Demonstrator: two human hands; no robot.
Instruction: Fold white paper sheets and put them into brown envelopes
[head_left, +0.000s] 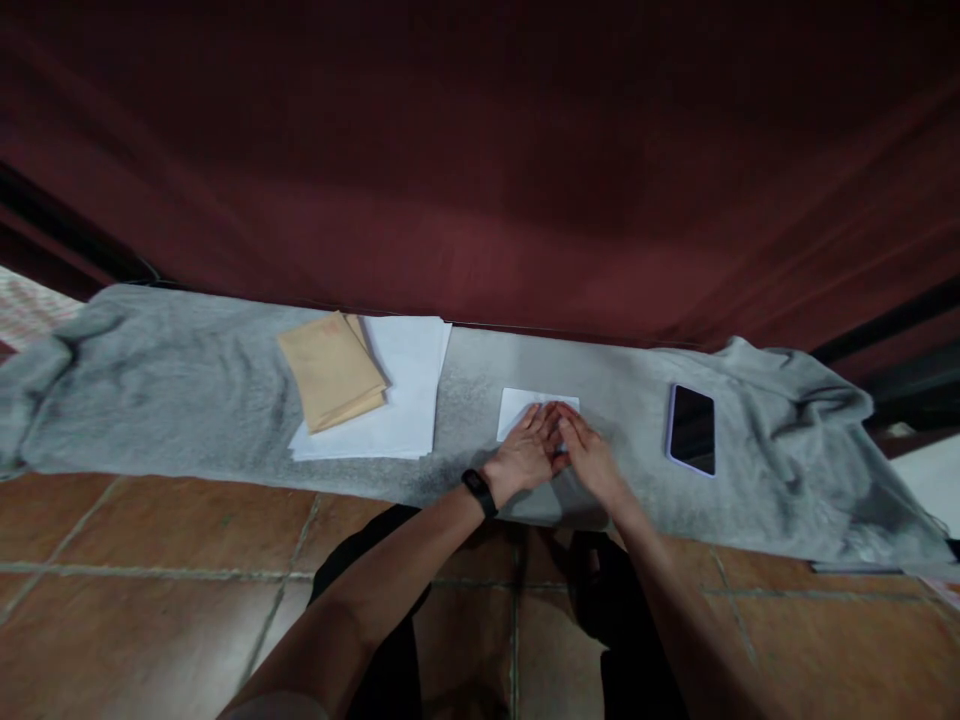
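Note:
On the grey cloth in front of me lies a small white piece of paper (pixel 517 403), its near edge covered by my hands. My left hand (pixel 526 452), with a black band on the wrist, is turned palm up over the paper, fingers stretched out. From the right, my right hand (pixel 589 455) meets it, its extended fingers resting against the fingers of the left. No object shows in either hand, though the spot where the fingertips meet is partly hidden.
Left of my hands, brown envelopes (pixel 330 370) lie on a stack of white sheets (pixel 409 400). A phone (pixel 692 430) with a dark screen lies to the right. The grey cloth (pixel 187 390) covers a long, narrow surface before a dark red curtain (pixel 465 230). Below is tiled floor (pixel 172 620).

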